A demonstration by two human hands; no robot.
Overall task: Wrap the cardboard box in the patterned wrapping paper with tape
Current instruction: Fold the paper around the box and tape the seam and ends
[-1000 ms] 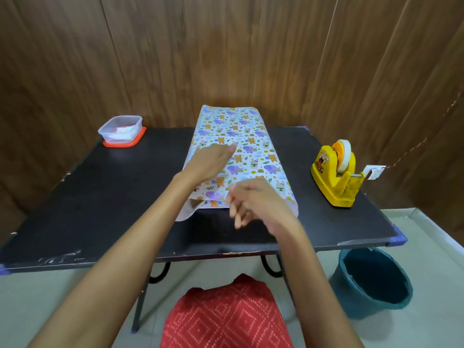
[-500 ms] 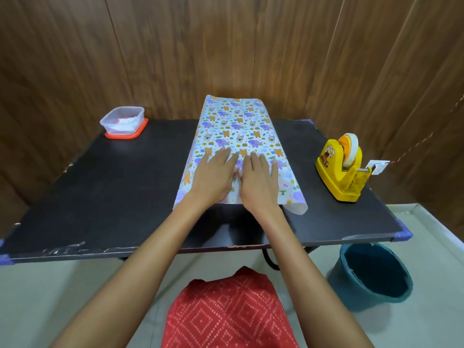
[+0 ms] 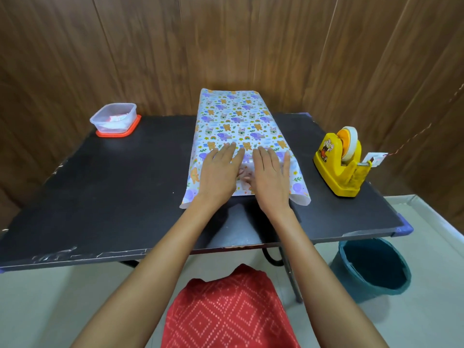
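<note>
The patterned wrapping paper [image 3: 236,126], white with small animals, lies along the middle of the black table [image 3: 105,187] and curls up against the wall at the far end. It seems to drape over something raised; the cardboard box itself is hidden. My left hand [image 3: 221,173] and my right hand [image 3: 270,175] lie flat side by side on the paper's near part, palms down, fingers spread, holding nothing. A yellow tape dispenser [image 3: 339,164] with a tape roll stands to the right of the paper.
A clear plastic container [image 3: 114,119] on an orange lid sits at the table's far left. A teal bucket [image 3: 371,268] stands on the floor under the table's right corner. Wooden wall panels rise behind the table.
One second ago my right hand was loosely curled above the paper's near edge. Both hands then came down flat on the paper and have stayed pressed there.
</note>
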